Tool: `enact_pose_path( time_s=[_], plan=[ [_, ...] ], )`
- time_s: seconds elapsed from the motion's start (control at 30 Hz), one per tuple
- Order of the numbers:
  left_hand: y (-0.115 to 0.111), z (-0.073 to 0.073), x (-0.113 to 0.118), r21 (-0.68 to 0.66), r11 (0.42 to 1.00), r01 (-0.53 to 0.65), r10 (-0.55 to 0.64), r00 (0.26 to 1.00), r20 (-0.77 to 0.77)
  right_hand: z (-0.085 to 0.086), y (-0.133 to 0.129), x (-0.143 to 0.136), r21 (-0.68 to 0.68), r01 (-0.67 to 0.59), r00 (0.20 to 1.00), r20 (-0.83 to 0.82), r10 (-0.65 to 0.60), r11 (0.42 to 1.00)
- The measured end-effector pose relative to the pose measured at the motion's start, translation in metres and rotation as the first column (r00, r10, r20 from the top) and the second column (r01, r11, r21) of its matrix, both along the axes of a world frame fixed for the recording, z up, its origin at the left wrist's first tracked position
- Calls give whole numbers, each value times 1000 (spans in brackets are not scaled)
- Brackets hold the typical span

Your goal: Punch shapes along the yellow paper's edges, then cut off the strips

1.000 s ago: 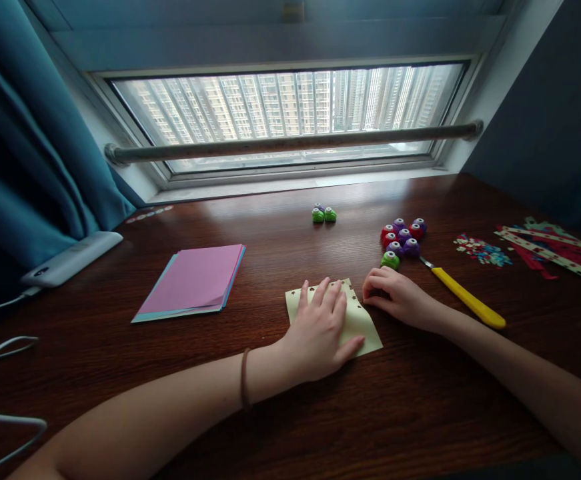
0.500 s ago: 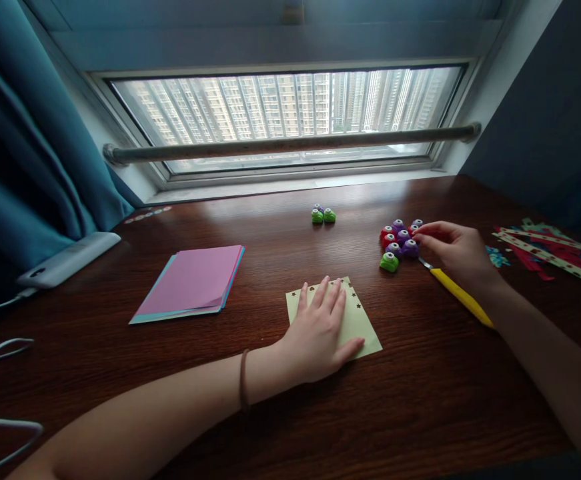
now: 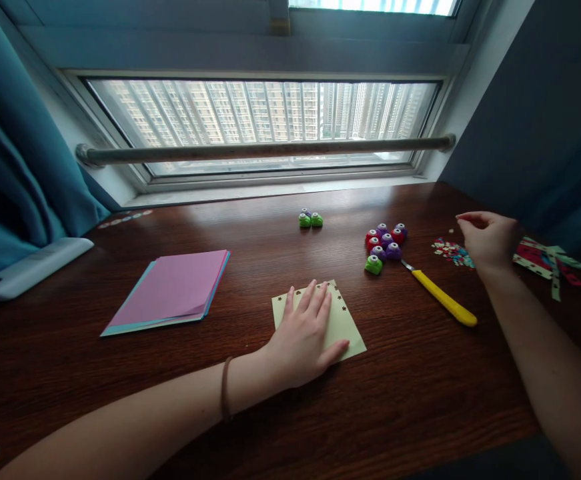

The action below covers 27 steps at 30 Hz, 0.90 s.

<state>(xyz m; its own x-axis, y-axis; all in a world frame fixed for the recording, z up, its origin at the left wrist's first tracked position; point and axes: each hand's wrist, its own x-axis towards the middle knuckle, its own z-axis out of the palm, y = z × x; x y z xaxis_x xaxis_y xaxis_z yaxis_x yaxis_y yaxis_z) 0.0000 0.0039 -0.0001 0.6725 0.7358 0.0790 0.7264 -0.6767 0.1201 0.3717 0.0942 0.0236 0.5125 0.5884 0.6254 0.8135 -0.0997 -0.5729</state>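
My left hand [image 3: 300, 337] lies flat, fingers spread, on a pale yellow sheet of paper [image 3: 349, 327]. Small star and other shapes are punched along the sheet's top and right edges. At the right, my right hand [image 3: 490, 241] is raised with thumb and fingertips pinched together; what they hold, if anything, is too small to make out. A small pale piece [image 3: 451, 231] shows just left of those fingertips. Below and left of that hand is a pile of tiny colored paper cutouts [image 3: 451, 252]. Red, purple and green craft punches [image 3: 387, 241] stand in a cluster farther left.
A yellow-handled knife [image 3: 445, 299] lies between the punches and my right forearm. Paper strips [image 3: 540, 259] are heaped at the far right. A stack of colored paper [image 3: 175, 287] lies left. More punches [image 3: 311, 219] stand near the window. A white device [image 3: 33, 267] sits by the curtain.
My right hand has moved right, from the punch cluster to above the cutout pile, uncovering the knife handle. My left hand stays on the paper. The view has shifted slightly right.
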Motion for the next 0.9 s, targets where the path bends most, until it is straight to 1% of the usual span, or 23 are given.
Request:
enact_pose_path(
  time_s=[0.07,0.2,0.3,0.4,0.47,0.5,0.57,0.63,0.67,0.73,0.8,0.9],
  plan=[
    [0,0,0,4,1000,0,0,1000,0,3,-2,-1,5,20,999,35,-20,1000],
    [0,0,0,-2,1000,-3,3,1000,-11,8,-5,-10,17,-7,998,65,6,1000],
    [0,0,1,-11,1000,-1,1,1000,-16,9,-5,-21,69,-74,994,90,68,995],
    [0,0,1,-9,1000,-6,6,1000,-9,6,-7,-39,113,-214,972,123,200,970],
    [0,1,0,-5,1000,-10,10,1000,0,4,-10,-57,101,-314,945,131,300,944],
    [0,1,0,-5,1000,-12,12,1000,5,2,-12,-68,74,-368,925,127,357,927],
    [-1,1,0,-8,1000,-16,16,1000,18,0,-13,-93,6,-486,868,120,482,874],
    [-1,0,-1,-11,1000,-22,22,999,35,0,-10,-118,-66,-599,787,136,602,798],
    [-2,0,-1,-14,1000,-24,25,999,43,0,-5,-130,-106,-643,744,146,652,758],
    [-2,0,-2,-21,999,-27,28,998,58,1,11,-153,-195,-676,698,136,703,710],
    [-2,0,-2,-27,999,-27,29,997,72,1,35,-174,-312,-631,713,126,690,710],
    [-2,-1,-3,-29,999,-26,28,995,92,-3,78,-202,-395,-580,729,138,670,713]
  ],
)
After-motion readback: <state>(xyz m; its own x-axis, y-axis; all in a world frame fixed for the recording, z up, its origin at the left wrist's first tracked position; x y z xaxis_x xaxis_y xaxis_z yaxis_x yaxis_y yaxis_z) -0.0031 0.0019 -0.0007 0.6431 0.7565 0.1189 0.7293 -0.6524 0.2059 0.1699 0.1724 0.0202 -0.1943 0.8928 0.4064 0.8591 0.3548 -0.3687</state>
